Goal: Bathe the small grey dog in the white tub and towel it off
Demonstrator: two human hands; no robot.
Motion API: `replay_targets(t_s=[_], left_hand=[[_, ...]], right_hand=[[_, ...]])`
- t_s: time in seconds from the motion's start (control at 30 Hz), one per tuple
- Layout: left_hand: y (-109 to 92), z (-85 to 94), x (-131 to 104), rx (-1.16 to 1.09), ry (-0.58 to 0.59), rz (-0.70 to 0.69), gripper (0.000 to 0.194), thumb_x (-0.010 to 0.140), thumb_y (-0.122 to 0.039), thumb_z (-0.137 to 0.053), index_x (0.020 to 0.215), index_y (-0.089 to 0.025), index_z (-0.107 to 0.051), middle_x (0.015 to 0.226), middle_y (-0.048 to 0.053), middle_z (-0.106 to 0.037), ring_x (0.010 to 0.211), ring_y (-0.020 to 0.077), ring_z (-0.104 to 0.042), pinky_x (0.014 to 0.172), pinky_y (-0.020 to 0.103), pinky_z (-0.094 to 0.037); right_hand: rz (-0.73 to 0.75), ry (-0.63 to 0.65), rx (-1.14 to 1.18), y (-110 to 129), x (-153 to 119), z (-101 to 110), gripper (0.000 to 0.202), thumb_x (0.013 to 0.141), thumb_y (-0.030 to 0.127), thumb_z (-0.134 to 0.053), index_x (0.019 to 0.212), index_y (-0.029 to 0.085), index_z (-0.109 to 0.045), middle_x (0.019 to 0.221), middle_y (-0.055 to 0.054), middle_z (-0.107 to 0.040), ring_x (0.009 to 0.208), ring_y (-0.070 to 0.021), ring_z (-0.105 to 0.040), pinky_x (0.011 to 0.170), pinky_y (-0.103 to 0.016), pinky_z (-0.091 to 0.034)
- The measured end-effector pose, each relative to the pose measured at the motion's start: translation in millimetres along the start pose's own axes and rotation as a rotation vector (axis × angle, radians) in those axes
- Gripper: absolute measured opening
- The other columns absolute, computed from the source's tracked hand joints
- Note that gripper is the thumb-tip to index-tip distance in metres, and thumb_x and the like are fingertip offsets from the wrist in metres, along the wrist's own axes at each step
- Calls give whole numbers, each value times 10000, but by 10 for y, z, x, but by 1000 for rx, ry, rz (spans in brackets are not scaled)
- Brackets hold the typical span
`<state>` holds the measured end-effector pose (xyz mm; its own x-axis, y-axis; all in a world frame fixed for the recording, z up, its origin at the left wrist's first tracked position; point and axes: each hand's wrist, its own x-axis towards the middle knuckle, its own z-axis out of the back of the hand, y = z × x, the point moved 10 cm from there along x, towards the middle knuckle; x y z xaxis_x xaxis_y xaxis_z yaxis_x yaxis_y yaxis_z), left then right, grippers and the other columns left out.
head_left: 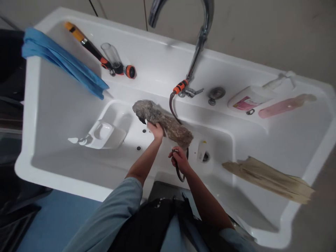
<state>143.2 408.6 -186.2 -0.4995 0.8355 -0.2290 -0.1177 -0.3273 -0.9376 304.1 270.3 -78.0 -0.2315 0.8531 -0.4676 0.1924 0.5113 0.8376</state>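
A wet, grey-brown furry animal lies in the white tub, stretched from upper left to lower right. My left hand rests against its near side, fingers apart. Near its lower right end, my right hand is closed around the end of a dark hose. This hose runs down from an orange connector below the chrome faucet. A thin pale stream or strap shows between my hands; I cannot tell which.
A white pump bottle lies at the left. Blue cloth hangs over the left corner, a tan cloth over the right. On the back ledge are a spray wand, a bottle and a pink item. A small bottle stands by the drain.
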Motion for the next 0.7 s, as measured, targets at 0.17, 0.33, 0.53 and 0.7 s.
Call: replay_targets(t_s=[0.17, 0.33, 0.53, 0.7], left_hand=[[-595, -510, -178, 783, 535, -628, 737, 963, -345, -714, 1646, -85, -618, 1798, 274, -436, 1732, 444, -313, 1404, 650, -225], [-1049, 15, 502, 974, 173, -583, 716, 1019, -391, -634, 1662, -78, -605, 1824, 282, -384, 1752, 491, -216, 1390, 736, -121], [-1064, -284, 436, 1096, 621, -804, 643, 994, -360, -644, 1592, -128, -680, 1742, 223, -541, 1684, 403, -414, 1410, 600, -222], [-1322, 2, 973, 881, 259, -646, 511, 1031, -358, -604, 1440, -94, -757, 1608, 263, -645, 1649, 444, -420, 1416, 678, -99]], right_hand=[[61, 13, -1, 236, -14, -10, 404, 853, 516, -726, 1063, 284, -470, 827, 69, -720, 437, -70, -450, 400, -198, -338], [29, 52, 14, 270, -23, 5, 413, 860, 516, -745, 1075, 282, -481, 830, 56, -721, 455, -75, -452, 403, -192, -314], [33, 46, 67, 378, 113, -93, 414, 853, 507, -754, 1080, 283, -490, 835, 61, -715, 475, -71, -451, 429, -186, -313], [-15, -2, 84, 294, 223, -61, 419, 824, 485, -755, 1079, 282, -492, 819, 59, -716, 480, -75, -459, 421, -180, -302]])
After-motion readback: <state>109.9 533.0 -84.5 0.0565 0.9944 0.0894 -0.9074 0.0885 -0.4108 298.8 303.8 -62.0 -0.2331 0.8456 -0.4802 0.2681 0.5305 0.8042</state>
